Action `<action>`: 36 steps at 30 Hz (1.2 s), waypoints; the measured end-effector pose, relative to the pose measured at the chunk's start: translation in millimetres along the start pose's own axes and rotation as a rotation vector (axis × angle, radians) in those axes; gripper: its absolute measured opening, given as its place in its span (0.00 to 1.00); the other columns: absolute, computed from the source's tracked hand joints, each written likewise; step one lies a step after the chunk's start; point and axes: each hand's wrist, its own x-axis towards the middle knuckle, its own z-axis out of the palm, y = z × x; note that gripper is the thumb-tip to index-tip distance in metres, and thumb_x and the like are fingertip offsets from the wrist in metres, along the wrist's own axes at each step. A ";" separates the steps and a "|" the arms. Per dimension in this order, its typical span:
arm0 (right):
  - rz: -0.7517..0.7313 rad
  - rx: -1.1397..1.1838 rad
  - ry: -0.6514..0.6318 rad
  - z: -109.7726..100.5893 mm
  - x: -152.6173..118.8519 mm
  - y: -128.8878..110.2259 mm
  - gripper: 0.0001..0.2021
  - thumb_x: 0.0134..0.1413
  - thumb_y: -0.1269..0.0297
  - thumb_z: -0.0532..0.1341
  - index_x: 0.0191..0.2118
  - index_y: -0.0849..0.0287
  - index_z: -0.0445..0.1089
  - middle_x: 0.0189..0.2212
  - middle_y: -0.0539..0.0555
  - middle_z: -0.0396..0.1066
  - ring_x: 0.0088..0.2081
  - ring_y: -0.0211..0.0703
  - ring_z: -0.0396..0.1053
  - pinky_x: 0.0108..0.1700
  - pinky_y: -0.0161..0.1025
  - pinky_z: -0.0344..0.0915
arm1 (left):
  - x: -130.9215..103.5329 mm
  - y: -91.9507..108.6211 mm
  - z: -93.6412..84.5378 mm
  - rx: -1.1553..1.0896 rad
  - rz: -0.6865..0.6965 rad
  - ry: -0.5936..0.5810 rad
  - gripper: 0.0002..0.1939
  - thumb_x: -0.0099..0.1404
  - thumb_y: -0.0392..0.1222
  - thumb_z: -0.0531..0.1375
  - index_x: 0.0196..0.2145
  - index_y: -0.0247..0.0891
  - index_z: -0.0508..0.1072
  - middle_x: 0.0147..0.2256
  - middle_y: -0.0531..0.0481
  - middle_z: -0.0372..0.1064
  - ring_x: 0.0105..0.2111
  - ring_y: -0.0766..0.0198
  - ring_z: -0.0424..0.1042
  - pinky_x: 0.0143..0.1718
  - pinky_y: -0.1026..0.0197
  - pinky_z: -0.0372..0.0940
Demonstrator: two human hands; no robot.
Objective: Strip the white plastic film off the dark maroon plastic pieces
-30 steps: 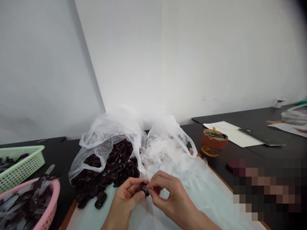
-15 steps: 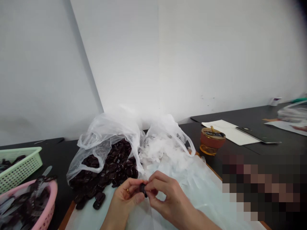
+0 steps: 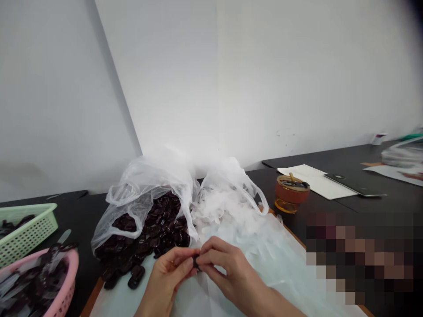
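Between the fingertips of both hands is a small dark piece [image 3: 196,262], mostly covered by the fingers. My left hand [image 3: 173,273] pinches it from the left, thumb on the near side. From the right, my right hand [image 3: 226,266] pinches it with thumb and fingers. Just beyond the left hand, glossy dark brown pieces [image 3: 161,224] spill from a clear plastic bag [image 3: 128,193]. Two loose ones [image 3: 136,276] lie on the pale sheet [image 3: 112,299]. Behind the right hand, a second plastic bag [image 3: 228,174] holds whitish, translucent bits [image 3: 221,204].
At left stand a pink basket [image 3: 71,281] with dark pieces and clear strips, and a green basket [image 3: 49,220]. An amber cup [image 3: 291,193] with a lid stands at right, near white paper [image 3: 317,182] and a dark phone [image 3: 353,185]. A wall rises behind the table.
The fingers of both hands have closed further over the small dark piece, which shows less now. My left thumb has shifted up across it.
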 end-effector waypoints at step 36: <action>0.210 -0.005 0.034 15.4 1.9 -1.8 0.14 0.43 0.77 0.66 0.38 0.56 0.75 0.32 0.49 0.72 0.34 0.39 0.69 0.39 0.33 0.65 | -1.8 5.0 3.6 0.017 0.163 0.039 0.07 0.54 0.35 0.65 0.29 0.41 0.69 0.26 0.59 0.62 0.26 0.68 0.62 0.30 0.65 0.60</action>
